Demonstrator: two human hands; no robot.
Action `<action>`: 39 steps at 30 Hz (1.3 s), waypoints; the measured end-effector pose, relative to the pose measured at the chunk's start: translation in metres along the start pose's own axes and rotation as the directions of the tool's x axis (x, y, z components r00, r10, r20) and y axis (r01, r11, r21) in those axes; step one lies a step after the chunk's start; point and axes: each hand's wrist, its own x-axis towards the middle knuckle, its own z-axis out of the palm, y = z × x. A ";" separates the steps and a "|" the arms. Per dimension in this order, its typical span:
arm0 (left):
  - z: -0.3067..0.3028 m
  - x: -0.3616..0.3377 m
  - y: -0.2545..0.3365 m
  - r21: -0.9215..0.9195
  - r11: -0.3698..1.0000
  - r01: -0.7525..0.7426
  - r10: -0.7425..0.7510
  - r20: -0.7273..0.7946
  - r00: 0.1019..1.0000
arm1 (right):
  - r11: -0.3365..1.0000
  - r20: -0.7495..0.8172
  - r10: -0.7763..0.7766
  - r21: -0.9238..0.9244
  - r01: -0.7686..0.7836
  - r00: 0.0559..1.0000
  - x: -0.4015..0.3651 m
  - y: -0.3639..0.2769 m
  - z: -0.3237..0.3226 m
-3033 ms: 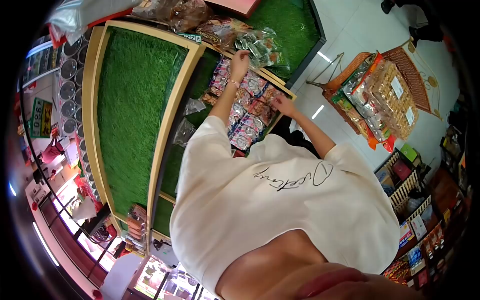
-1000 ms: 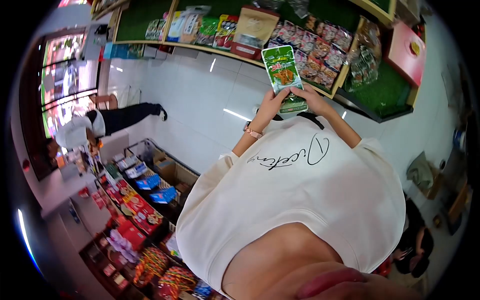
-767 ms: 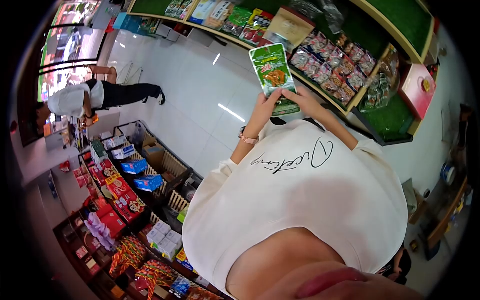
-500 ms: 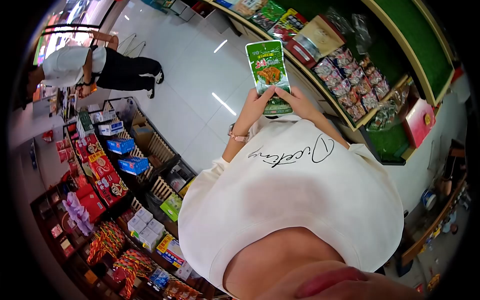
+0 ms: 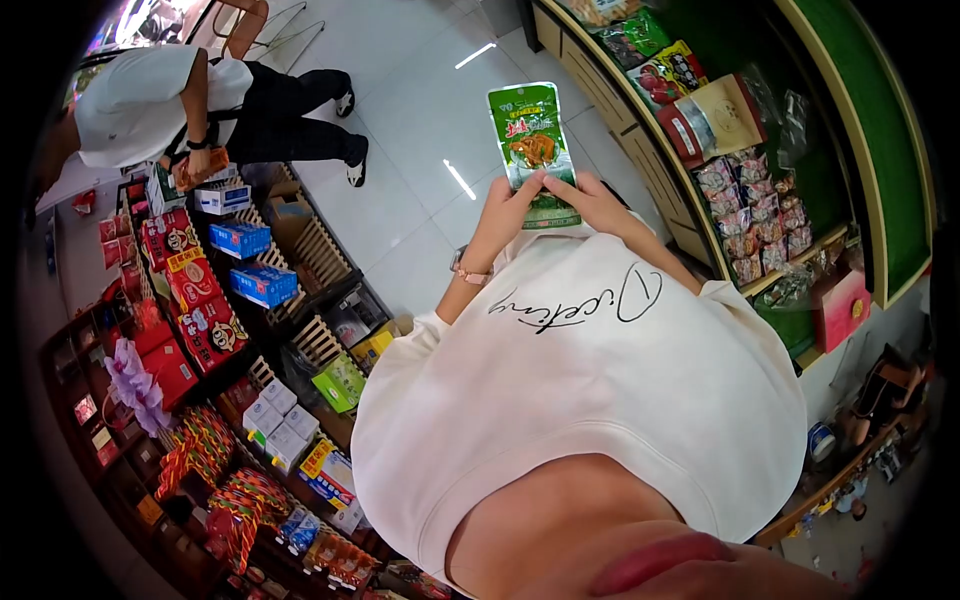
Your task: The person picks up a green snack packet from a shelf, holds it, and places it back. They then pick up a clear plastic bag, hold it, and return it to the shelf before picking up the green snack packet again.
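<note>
A green snack pouch (image 5: 533, 118) with a picture of brown food stands out in front of my chest. My left hand (image 5: 506, 208) grips its lower left side, and my right hand (image 5: 597, 207) grips the lower right. Both thumbs press on the front of the pouch and nearly meet; the fingers behind it are hidden. A wristwatch with a pink strap (image 5: 474, 274) is on my left wrist. Just below the pouch lies the front of my white shirt (image 5: 600, 370) with black lettering.
To the left, shelves hold blue boxes (image 5: 263, 285), red packs (image 5: 190, 280) and white boxes (image 5: 283, 420). Beside them a person in a white shirt (image 5: 150, 105) holds an orange item. On the right runs a green-lined display counter (image 5: 812, 130) with bagged snacks (image 5: 750, 215).
The counter has shifted right and down in view, and the other person looks larger and closer. The pouch stays in both hands at nearly the same spot.
</note>
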 end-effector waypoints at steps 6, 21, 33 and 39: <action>-0.015 0.035 0.001 -0.087 0.994 0.065 -0.068 -0.032 0.997 | 0.996 -0.017 0.069 0.058 -0.068 0.997 0.044 0.004 -0.012; -0.088 0.270 0.122 -0.018 1.000 0.001 -0.003 -0.119 0.993 | 0.985 -0.065 0.001 0.174 0.010 0.998 0.271 -0.132 -0.090; -0.158 0.391 0.135 -0.038 0.997 0.062 -0.068 -0.179 0.981 | 0.893 0.055 -0.060 -0.444 0.078 0.997 0.421 -0.156 -0.138; -0.206 0.443 0.146 -0.118 0.990 0.072 -0.092 -0.177 0.980 | 0.883 0.108 0.005 -0.468 0.046 0.994 0.496 -0.177 -0.137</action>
